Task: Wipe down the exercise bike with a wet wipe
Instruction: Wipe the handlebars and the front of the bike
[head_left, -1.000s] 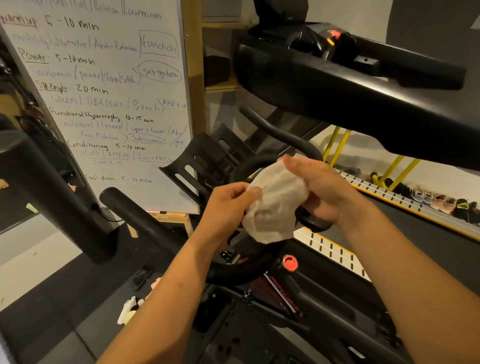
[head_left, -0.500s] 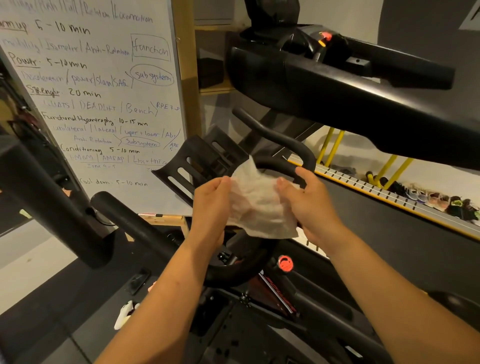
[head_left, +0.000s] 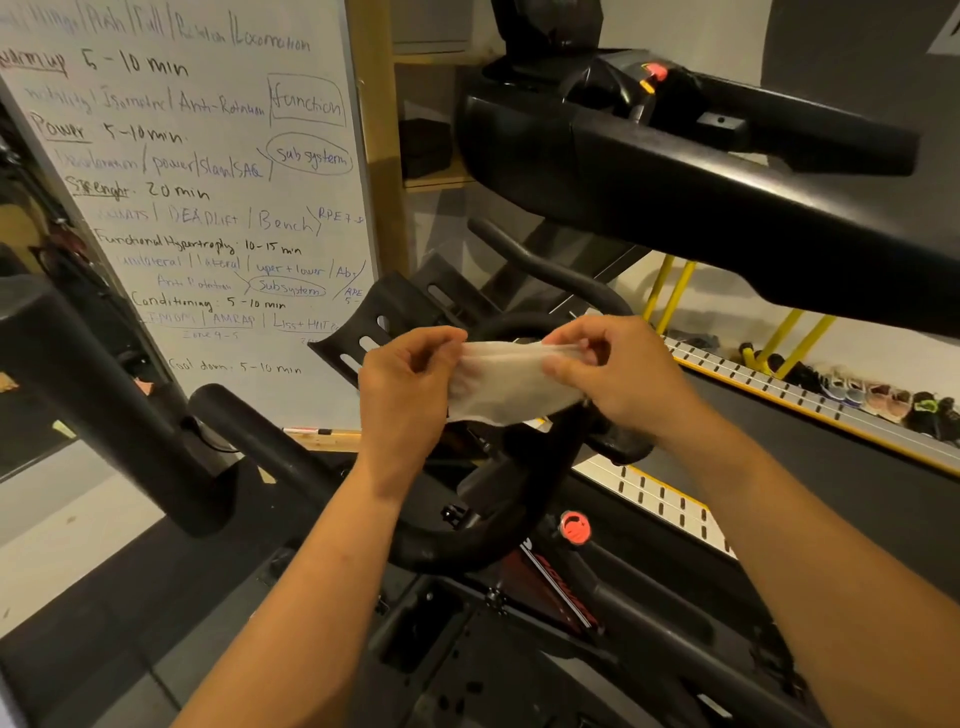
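1. Whiteboard (head_left: 208, 208) on the left had plenty I could read: "Warm up 5 - 10 min", "Power 5-10 min", "Strength 20 min", "Deadlift | Bench", "Functional Hypertrophy 10-15 min", "Conditioning 5-10 min", "AMRAP", "Cool down 5-10 min". "function" was boxed and "Sub system" was circled. The fainter lines were too smudgy to make out.
2. The red strip on the bike frame had lettering, but it was too small to read.
3. Count: one wet wipe (head_left: 509, 384), two hands, one red knob (head_left: 574, 528), one slotted black bracket (head_left: 384, 322), four slanted yellow bars (head_left: 675, 291), and a row of shoes (head_left: 872, 395) along the far right wall.
4. The wipe was stretched out in the air between both hands, right over the curved loop of the exercise bike handlebar (head_left: 467, 540) and not touching it as far as I could see.
5. Left hand (head_left: 410, 379) pinched the wipe's left edge with curled fingers. Right hand (head_left: 618, 379) pinched the right edge between thumb and fingertips.
6. Room-wise it was tight up top. A thick black bar (head_left: 675, 197) ran across just above and right of the hands, and another black bar (head_left: 104, 395) angled in from the left. The bracket sat just behind the left hand. The only open bit was a patch of floor at the lower left.
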